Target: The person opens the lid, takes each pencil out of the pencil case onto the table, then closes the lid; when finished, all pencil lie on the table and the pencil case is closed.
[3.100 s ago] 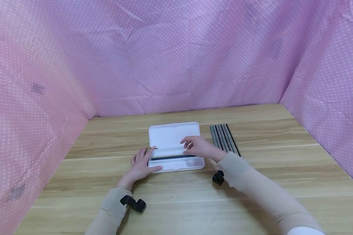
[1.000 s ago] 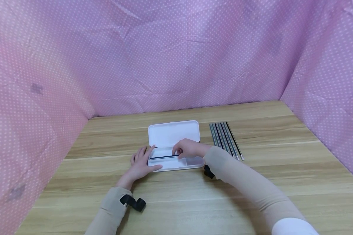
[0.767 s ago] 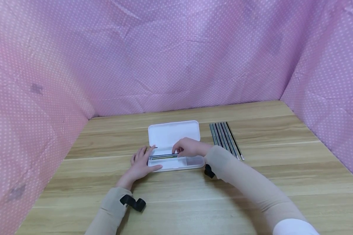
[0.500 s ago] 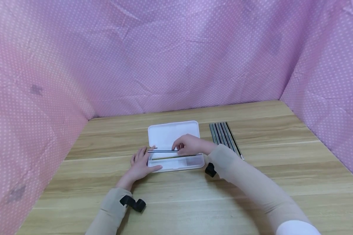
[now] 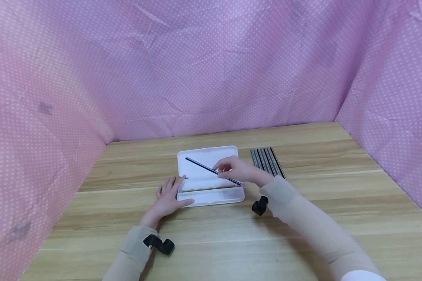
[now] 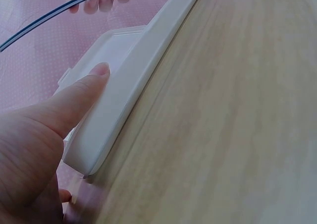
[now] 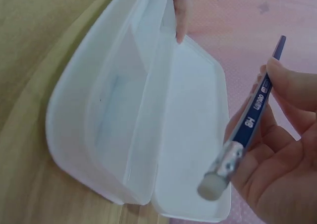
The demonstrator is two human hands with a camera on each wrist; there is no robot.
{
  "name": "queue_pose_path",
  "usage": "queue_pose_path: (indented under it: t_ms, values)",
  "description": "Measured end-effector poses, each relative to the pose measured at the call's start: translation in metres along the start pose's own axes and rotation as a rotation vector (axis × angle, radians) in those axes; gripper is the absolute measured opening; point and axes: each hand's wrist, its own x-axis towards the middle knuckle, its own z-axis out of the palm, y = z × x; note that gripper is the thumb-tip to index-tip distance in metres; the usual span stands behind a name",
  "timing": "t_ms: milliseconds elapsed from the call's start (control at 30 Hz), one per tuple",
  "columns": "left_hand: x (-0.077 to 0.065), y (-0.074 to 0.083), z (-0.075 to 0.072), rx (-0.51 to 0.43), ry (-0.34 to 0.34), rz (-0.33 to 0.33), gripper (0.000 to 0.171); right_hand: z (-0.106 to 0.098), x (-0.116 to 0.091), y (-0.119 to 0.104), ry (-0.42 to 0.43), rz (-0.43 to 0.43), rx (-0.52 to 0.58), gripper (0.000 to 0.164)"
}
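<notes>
- Left hand point(image 5: 168, 197): lies at the left end of the case, thumb on the front rim, another finger reaching to the back corner. The grip is apart, fingers and thumb spread, probably to keep the case from sliding.
- Case point(image 5: 197, 198): white and long, set crosswise on the wooden worktop point(image 5: 211, 249) between the hands. Its lid point(image 5: 209, 154) is opened away from the person, perhaps to leave the inside free to reach. A thin gold-and-dark strip point(image 5: 211, 189) runs along the inside; I cannot tell whether it is a pencil.
- Pencil point(image 5: 200, 165): dark blue, marked HB, held above the case. It slants, one end over the lid, the eraser point(image 7: 213, 186) end towards the right of the case.
- Right hand point(image 5: 237, 169): the grip is clamped on the pencil, thumb against fingers, a light hold that likely makes it easy to turn.
- Row of pencils point(image 5: 265, 160): side by side, right of the case; the sleeve point(image 5: 306, 218) hides the lower ends.
- Compared with half a second ago: the pencil, then nearly level, is now slanted; the right hand sits slightly further right; the left hand looks unmoved.
</notes>
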Motion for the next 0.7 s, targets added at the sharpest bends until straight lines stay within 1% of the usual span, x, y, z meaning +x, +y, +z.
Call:
queue_pose_path:
  t_ms: [133, 200, 333, 500, 700]
  values:
    - [0.0, 0.0, 0.001, -0.005, -0.004, 0.001, 0.092, -0.005, -0.011, 0.005, 0.031, 0.06, 0.085, 0.028]
    - [0.0, 0.0, 0.0, -0.006, -0.004, 0.001, 0.092, -0.007, -0.017, 0.008, 0.047, 0.075, 0.122, 0.029]
    - [0.0, 0.0, 0.0, -0.006, -0.003, 0.002, 0.092, -0.011, -0.027, 0.014, 0.076, 0.091, 0.147, 0.031]
    - [0.001, -0.001, -0.001, -0.007, -0.001, 0.008, 0.092, -0.017, -0.041, 0.019, 0.119, 0.138, 0.181, 0.033]
    - [0.0, -0.001, 0.0, -0.014, 0.001, 0.018, 0.091, -0.029, -0.059, 0.032, 0.165, 0.107, 0.212, 0.035]
